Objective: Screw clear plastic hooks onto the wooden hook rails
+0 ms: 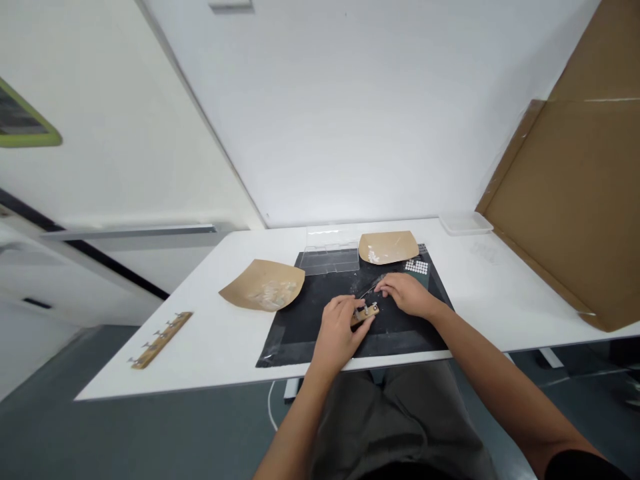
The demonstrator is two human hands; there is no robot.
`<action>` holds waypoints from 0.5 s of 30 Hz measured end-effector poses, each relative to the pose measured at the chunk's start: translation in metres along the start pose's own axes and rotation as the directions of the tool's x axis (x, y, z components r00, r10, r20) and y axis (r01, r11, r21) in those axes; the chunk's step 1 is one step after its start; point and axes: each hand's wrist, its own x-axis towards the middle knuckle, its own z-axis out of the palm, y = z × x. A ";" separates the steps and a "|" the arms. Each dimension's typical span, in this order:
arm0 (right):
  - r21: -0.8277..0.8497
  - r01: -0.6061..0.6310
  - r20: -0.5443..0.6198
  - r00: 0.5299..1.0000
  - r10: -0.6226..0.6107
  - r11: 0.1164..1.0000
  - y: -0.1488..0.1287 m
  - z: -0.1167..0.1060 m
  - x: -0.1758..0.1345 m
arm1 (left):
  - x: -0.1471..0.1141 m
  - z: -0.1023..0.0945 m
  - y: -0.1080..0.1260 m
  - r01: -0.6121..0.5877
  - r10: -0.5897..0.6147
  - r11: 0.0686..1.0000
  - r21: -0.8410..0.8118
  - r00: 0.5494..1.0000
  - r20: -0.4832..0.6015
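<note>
My left hand [339,328] is closed around a short wooden strip [371,312] with small metal posts standing on it, much of it hidden by the fingers. The strip is over a black mat [310,333]. Just to the right, my right hand [407,293] pinches slim metal tweezers [369,291], their tips pointing left toward the strip. Beyond my right hand, a sheet of round white dots [416,267] lies on the mat.
A kraft paper tray [245,287] with clear pieces is on the left, another paper tray [395,247] with white bits behind. Clear plastic compartments [330,260] stand between them. A second wooden strip [163,340], a plastic lid [465,223] and tall cardboard [580,200] flank the mat.
</note>
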 end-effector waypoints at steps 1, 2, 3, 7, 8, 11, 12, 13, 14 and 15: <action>-0.018 0.005 0.013 1.000 -0.005 1.000 0.002 0.000 0.000 | 0.001 -0.002 0.002 0.002 -0.002 1.000 0.006 1.000 -0.007; -0.037 0.008 0.023 1.000 -0.007 0.999 0.003 0.001 0.000 | 0.001 -0.004 0.004 0.003 -0.002 1.000 0.012 1.000 -0.018; -0.056 0.007 0.030 1.000 -0.005 0.998 0.004 0.001 0.000 | 0.002 -0.006 0.006 0.003 -0.002 1.000 0.019 0.999 -0.032; -0.142 -0.026 0.024 0.999 0.030 0.989 -0.001 0.005 -0.001 | 0.005 -0.011 0.012 0.002 0.001 0.999 0.035 0.995 -0.095; -0.163 -0.037 0.019 0.999 0.040 0.986 -0.003 0.006 -0.001 | 0.005 -0.012 0.013 0.005 -0.001 0.999 0.039 0.994 -0.108; -0.210 -0.062 0.012 0.998 0.066 0.976 -0.008 0.008 0.001 | 0.006 -0.012 0.013 0.024 -0.015 0.998 0.061 0.989 -0.145; -0.219 -0.067 0.012 0.997 0.071 0.973 -0.008 0.008 0.002 | 0.006 -0.012 0.014 0.032 -0.021 0.997 0.070 0.988 -0.153; -0.225 -0.070 0.012 0.997 0.075 0.972 -0.008 0.009 0.003 | 0.005 -0.011 0.014 0.038 -0.025 0.996 0.077 0.988 -0.154; -0.228 -0.072 0.014 0.997 0.077 0.971 -0.008 0.009 0.004 | 0.005 -0.011 0.014 0.042 -0.030 0.996 0.082 0.988 -0.151; -0.228 -0.073 0.016 0.997 0.078 0.971 -0.007 0.010 0.005 | 0.005 -0.011 0.014 0.047 -0.034 0.995 0.085 0.988 -0.147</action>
